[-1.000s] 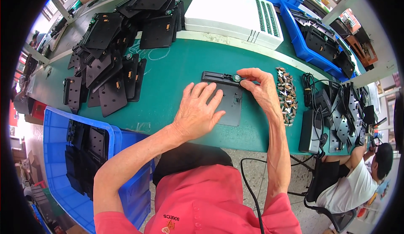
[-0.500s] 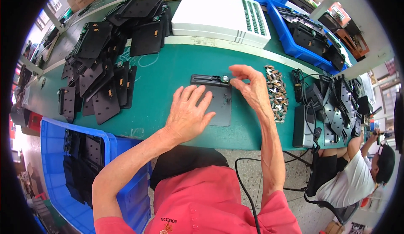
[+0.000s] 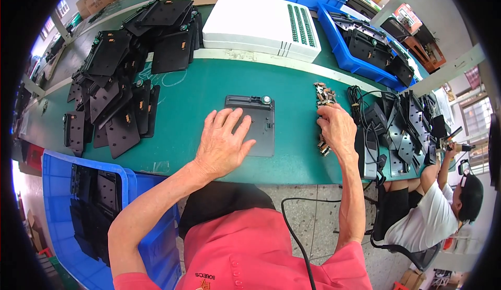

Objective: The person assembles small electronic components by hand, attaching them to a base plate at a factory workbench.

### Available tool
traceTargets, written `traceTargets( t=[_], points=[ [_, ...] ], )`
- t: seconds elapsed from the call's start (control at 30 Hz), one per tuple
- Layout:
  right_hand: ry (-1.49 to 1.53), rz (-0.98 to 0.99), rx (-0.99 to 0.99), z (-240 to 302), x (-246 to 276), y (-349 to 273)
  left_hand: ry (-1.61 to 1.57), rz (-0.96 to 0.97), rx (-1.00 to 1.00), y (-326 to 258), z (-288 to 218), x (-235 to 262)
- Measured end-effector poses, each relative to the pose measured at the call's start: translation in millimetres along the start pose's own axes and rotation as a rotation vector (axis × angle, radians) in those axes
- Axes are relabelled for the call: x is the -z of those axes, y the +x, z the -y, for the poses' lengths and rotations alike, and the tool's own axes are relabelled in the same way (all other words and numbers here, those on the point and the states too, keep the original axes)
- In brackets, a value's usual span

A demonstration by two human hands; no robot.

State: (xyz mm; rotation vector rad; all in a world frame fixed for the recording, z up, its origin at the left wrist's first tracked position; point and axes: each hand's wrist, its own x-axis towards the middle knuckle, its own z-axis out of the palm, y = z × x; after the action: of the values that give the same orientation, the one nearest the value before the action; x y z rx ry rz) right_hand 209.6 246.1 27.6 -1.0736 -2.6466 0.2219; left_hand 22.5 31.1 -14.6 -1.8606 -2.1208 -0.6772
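Note:
A flat black plate (image 3: 262,136) lies on the green bench in front of me, with a raised black bar along its far edge. A small round green-and-silver part (image 3: 266,100) sits at the bar's right end. My left hand (image 3: 222,141) rests on the plate's left side, fingers stretched out. Off to the right, my right hand (image 3: 338,131) reaches into a long pile of small metal-and-brown parts (image 3: 324,93). Its fingertips are bent together over the pile, and whatever they pinch is hidden.
Stacked black plates (image 3: 112,102) fill the bench's left. A white foam tray (image 3: 245,24) holding rows of green parts stands at the back, beside a blue crate (image 3: 342,55). A blue bin (image 3: 125,185) stands lower left. Cables and black brackets (image 3: 412,128) lie right, near a seated person (image 3: 428,212).
My right hand has left the round part on the plate and moved right to the pile of small parts. My left hand stays on the plate. The whole view has shifted slightly.

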Motion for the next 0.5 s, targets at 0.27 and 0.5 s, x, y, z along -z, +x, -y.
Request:
traceTargets(
  t=[0.27, 0.5],
  points=[
    [-0.048, -0.083, 0.069, 2, -9, -3, 0.004, -0.003, 0.003, 1, -1, 0],
    [0.412, 0.025, -0.031, 15, -1, 2, -0.014, 0.006, 0.009, 0, -1, 0]
  ],
)
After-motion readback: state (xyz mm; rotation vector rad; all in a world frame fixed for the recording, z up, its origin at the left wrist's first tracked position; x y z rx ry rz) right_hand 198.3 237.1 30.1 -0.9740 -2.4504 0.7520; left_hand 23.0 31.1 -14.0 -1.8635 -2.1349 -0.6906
